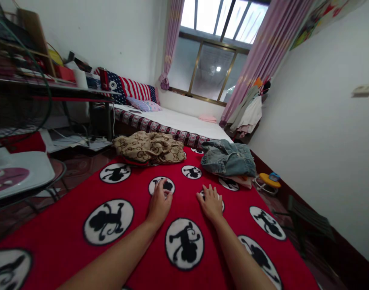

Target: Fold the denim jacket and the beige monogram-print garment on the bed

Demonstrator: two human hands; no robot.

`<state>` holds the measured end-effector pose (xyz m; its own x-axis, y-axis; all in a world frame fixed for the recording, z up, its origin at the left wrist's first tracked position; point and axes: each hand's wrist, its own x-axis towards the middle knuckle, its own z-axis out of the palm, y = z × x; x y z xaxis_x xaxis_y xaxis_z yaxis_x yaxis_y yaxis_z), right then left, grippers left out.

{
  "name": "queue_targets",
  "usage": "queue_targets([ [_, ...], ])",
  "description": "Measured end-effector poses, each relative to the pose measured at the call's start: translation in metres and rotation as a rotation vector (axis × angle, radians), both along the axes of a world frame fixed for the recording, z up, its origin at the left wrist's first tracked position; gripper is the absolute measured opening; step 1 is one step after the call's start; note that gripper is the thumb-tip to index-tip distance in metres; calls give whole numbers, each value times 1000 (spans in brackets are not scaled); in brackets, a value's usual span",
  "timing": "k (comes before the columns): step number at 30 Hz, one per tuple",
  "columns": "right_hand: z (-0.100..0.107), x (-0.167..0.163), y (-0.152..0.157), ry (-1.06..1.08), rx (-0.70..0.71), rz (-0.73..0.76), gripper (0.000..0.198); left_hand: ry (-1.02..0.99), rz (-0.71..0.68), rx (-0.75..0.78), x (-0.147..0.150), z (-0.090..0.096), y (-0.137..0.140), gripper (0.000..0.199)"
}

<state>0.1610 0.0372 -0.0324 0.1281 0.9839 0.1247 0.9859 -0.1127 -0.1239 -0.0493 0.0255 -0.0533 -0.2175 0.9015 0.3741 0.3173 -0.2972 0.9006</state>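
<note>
Both arms reach forward over a red blanket [148,249] printed with black monkey figures in white circles. My left hand [160,201] is at the middle of it, fingers apart and slightly curled, holding nothing. To its right my right hand [211,201] is palm down with its fingers spread, and it too is bare. Beyond the left hand lies a bunched tan garment [151,147] with a brown pattern. Past the right hand sits a folded blue denim garment [228,157], with pale pink cloth [243,180] under its near edge.
Behind the clothes stands a couch with a white cover [178,119] and pillows [136,88]. A cluttered desk [81,90] and a chair [42,171] are on the left. At right are a small yellow stool [270,180] and a dark folding chair [308,219].
</note>
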Motion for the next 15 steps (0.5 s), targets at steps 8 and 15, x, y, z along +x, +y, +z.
queue_targets([
  [8,-12,-7,-30,331,202,180,39,467,122,201,-30,28,36,49],
  [15,-8,0,-25,625,363,157,27,412,593,61,-145,104,135,59],
])
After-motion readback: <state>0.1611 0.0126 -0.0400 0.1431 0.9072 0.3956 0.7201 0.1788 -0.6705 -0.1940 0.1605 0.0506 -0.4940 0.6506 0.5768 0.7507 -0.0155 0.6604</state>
